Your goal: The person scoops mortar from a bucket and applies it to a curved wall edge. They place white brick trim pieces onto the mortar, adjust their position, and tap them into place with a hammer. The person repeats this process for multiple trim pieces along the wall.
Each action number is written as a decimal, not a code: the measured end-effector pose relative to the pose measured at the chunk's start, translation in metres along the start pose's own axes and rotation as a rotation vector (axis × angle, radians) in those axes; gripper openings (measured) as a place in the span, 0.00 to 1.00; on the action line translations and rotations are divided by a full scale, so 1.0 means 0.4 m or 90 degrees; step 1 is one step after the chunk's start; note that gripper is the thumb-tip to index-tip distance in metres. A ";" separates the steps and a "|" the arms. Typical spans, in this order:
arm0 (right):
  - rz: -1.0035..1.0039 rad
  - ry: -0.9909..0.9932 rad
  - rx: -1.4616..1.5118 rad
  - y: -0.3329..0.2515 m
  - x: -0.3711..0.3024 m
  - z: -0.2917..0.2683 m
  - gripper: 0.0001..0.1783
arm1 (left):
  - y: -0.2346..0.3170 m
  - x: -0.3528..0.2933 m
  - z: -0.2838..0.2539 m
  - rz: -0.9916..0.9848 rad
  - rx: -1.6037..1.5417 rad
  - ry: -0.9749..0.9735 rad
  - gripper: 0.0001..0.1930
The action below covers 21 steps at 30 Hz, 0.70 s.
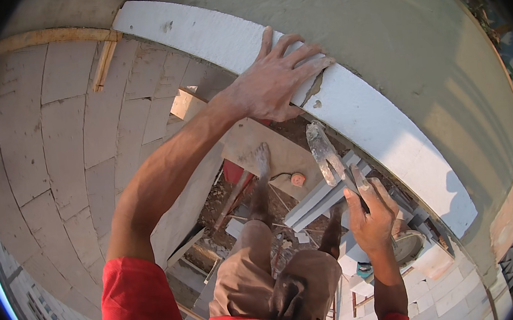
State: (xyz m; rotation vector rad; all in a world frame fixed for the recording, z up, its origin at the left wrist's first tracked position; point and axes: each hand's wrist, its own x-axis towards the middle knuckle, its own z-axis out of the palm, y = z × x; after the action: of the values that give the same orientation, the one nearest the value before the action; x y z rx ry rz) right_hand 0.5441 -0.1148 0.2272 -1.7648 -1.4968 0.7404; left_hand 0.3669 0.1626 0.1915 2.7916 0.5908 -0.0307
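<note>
While the person stands barefoot on a wooden plank (268, 149) high above the rubble, the left hand (276, 78) lies flat on the top course of white blocks (382, 123), fingers spread wide and pressing down, gripping nothing. It covers the joint where two blocks meet; a dark crack shows just under the fingertips. The right hand (369, 211) is lower and nearer the body, closed around the handle of a trowel (325, 153), forefinger laid along the shank. The trowel's blade, crusted with grey mortar, points up toward the block course and ends just below the left hand, not touching either. To the left rises a wall of pale blocks (51, 149); beyond the white course spreads a smooth grey plastered surface (392, 29). Below lie grey boards and a small round orange thing (298, 179) on the plank.
</note>
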 end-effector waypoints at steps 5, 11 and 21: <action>0.051 0.037 -0.031 -0.019 0.029 -0.007 0.24 | 0.004 0.001 -0.003 0.004 0.018 -0.006 0.61; 0.078 0.019 -0.031 -0.025 0.062 -0.007 0.21 | 0.006 0.003 -0.001 -0.001 0.011 -0.002 0.61; -0.022 0.113 -0.062 -0.060 0.142 -0.020 0.23 | -0.079 -0.016 -0.044 -0.022 0.023 0.011 0.62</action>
State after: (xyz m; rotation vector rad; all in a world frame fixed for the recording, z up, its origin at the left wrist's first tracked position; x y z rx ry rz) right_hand 0.5459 -0.0576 0.2520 -1.8206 -1.4594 0.4869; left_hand 0.3476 0.1928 0.2001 2.8194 0.6480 -0.0240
